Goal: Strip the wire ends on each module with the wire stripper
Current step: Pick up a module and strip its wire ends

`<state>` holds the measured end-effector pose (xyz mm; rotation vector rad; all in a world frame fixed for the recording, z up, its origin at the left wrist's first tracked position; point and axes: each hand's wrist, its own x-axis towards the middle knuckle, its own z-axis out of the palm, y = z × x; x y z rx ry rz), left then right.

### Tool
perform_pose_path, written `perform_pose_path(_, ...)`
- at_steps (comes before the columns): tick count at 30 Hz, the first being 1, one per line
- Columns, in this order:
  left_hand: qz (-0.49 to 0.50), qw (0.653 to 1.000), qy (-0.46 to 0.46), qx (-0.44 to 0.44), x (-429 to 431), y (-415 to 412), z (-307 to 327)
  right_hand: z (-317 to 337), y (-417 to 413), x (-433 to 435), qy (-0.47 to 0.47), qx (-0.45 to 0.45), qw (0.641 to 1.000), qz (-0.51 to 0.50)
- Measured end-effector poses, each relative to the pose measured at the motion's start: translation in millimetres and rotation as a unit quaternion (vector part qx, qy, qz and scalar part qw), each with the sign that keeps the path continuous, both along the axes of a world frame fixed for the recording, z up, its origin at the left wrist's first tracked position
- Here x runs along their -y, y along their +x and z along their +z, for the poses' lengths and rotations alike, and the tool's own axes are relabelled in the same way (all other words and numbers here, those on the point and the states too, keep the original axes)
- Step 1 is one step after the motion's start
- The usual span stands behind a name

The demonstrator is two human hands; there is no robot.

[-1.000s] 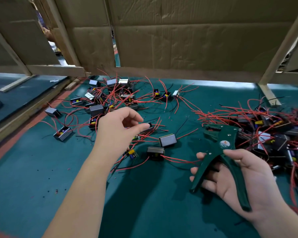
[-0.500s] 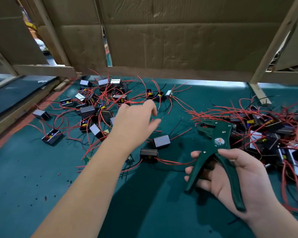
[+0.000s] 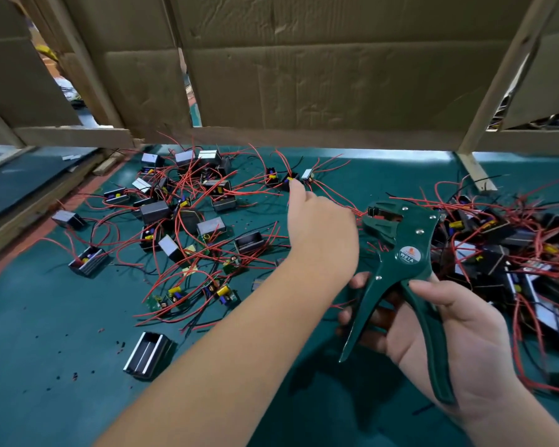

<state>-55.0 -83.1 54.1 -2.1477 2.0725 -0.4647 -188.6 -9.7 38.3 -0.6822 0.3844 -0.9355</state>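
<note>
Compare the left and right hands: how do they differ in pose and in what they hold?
The left hand reaches far forward, fingers stretched toward the back modules; the right hand sits nearer the body. The left hand holds nothing visible; the right hand grips the green wire stripper. Both are bare, above the green mat.

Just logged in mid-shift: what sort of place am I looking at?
Probably a small electronics assembly workshop: a green bench strewn with red-wired modules, a wire stripper in the right hand, cardboard partitions behind.
</note>
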Motion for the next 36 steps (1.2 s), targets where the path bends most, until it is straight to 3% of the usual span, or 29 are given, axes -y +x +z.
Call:
perform_pose_path(5, 0.020, 0.989, 0.030, -0.146, -1, 4, -13, 2, -1, -1, 0.001, 0.001, 1.000, -0.007)
perform_pose_path(11, -0.033, 0.973, -0.016, -0.229, -17, 24, -37, 0, 1, -3, 0.002, 0.001, 1.000, -0.005)
perform_pose_path(21, -0.064, 0.951, -0.024, -0.302, -39, 35, -44, -2, 3, -4, 0.003, -0.023, 1.000, -0.004)
perform_pose_path(26, -0.118, 0.958, -0.006, -0.259, -44, 38, -46, -3, 2, -2, 0.011, -0.020, 1.000, -0.009)
perform_pose_path(29, -0.142, 0.950, -0.049, -0.273, -50, 40, -49, -2, 0, -1, 0.005, -0.011, 1.000, -0.015)
perform_pose_path(32, -0.148, 0.883, -0.111, -0.432, -54, 45, -44, -2, -2, 0, -0.003, -0.015, 1.000, -0.024)
perform_pose_path(36, -0.113, 0.699, -0.120, -0.696, -57, 47, -34, 0, -4, -1, -0.016, -0.020, 0.999, -0.022)
